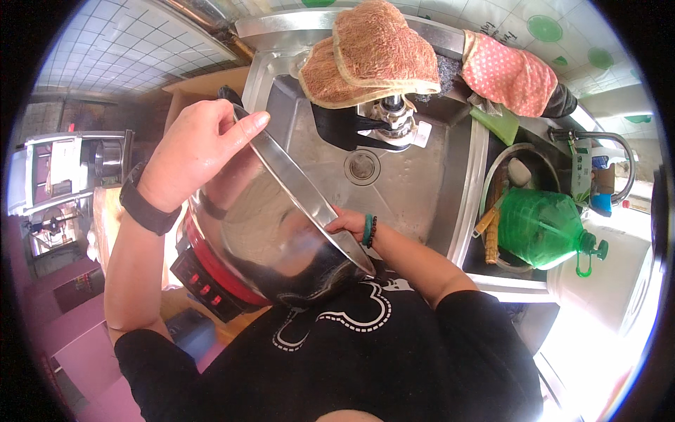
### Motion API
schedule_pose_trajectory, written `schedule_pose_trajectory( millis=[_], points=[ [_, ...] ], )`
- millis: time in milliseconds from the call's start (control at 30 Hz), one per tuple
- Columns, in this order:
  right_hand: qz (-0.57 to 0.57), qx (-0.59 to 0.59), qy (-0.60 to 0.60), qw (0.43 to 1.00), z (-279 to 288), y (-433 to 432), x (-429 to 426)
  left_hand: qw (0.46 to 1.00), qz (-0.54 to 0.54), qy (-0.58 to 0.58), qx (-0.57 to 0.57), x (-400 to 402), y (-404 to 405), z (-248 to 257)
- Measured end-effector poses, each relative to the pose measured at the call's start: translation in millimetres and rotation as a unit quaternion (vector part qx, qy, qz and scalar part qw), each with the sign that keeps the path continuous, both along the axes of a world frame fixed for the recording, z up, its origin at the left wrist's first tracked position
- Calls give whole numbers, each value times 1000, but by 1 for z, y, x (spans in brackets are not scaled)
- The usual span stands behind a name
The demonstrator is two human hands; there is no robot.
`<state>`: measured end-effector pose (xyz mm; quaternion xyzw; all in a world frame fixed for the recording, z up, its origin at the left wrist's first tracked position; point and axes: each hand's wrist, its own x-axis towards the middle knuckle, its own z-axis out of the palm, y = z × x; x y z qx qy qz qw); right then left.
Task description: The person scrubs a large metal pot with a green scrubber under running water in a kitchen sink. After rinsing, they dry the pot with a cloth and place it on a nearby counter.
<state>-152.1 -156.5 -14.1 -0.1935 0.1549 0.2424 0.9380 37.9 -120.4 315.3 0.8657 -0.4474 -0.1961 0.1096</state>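
Note:
A large polished metal pot (248,205) is tilted on its side in front of my body, its mouth turned toward the stainless steel sink (416,184). My left hand (192,147) grips the upper end of the rim, close to a black handle (230,96); a black band circles that wrist. Lower down, my right hand (348,222) holds the same rim, fingers mostly hidden behind it. A red band (211,250) and a black panel with red switches (205,289) show at the pot's lower side. The pot's inside is hidden from view.
Brown cloths (372,53) drape over a black-and-metal fitting (393,124) at the sink's back. Right of it, a second basin holds a metal bowl (519,150) and a green plastic jug (540,227). A curved faucet (627,153) and a pink dotted cloth (509,74) are beyond.

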Motion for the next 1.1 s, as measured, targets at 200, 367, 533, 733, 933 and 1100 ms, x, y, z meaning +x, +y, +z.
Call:
schedule_pose_trajectory(
  millis=[200, 367, 533, 733, 933, 1100],
  points=[
    [0, 24, -74, 997, 39, -12, -7, 1000, 10, -2, -11, -5, 1, 4],
    [18, -16, -72, 997, 50, -14, 2, 1000, 12, -16, 4, -11, -6, -5],
    [8, -73, -33, 997, 38, 20, 22, 995, 100, 24, 17, -24, 5, 18],
    [-43, -167, 19, 985, 16, -3, 3, 991, 92, 22, -91, -16, 25, -2],
    [-82, -226, 17, 971, 19, -17, -5, 974, 150, 49, -164, -10, 100, -1],
    [-109, -299, -27, 948, 57, -37, 1, 936, 224, 27, -269, -13, 186, -13]
  ],
)
